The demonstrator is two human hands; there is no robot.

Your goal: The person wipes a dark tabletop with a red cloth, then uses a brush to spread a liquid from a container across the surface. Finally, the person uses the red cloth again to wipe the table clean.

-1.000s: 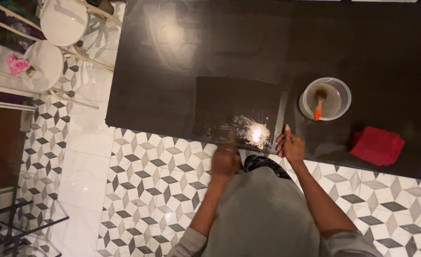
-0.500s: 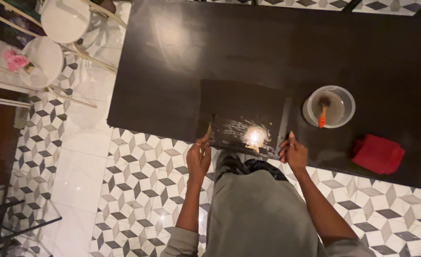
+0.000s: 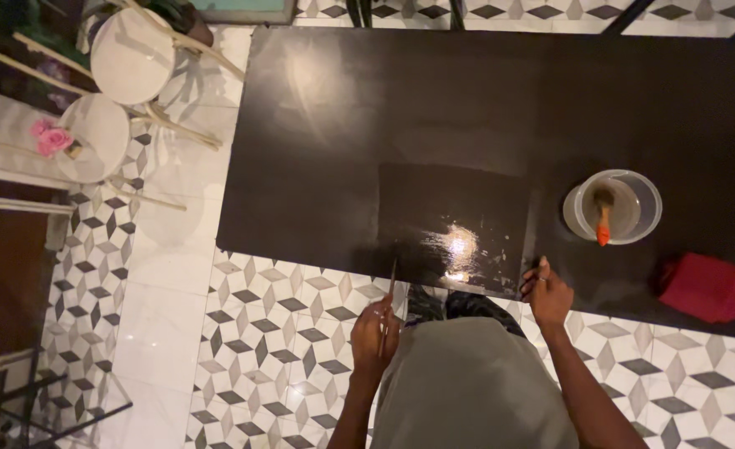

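Note:
A dark rectangular mat [image 3: 434,212] lies on the black table [image 3: 484,108] near its front edge, with a shiny wet patch [image 3: 459,248] and a few pale crumbs. My left hand [image 3: 375,331] is off the table over the tiled floor, closed on a thin stick-like tool [image 3: 389,293] whose tip points up toward the mat's front left corner. My right hand [image 3: 545,293] rests at the table's front edge by the mat's right corner, fingers curled on the edge.
A clear bowl [image 3: 613,208] with an orange-handled brush [image 3: 603,218] stands right of the mat. A folded red cloth [image 3: 706,287] lies further right. Two round white stools [image 3: 114,83] and a pink flower [image 3: 53,140] are at the left, over patterned floor tiles [image 3: 259,349].
My left hand pulled back from the mat toward my body with the thin tool. The pale crumb pile on the mat is mostly gone. The view shifted, so everything sits lower and further right.

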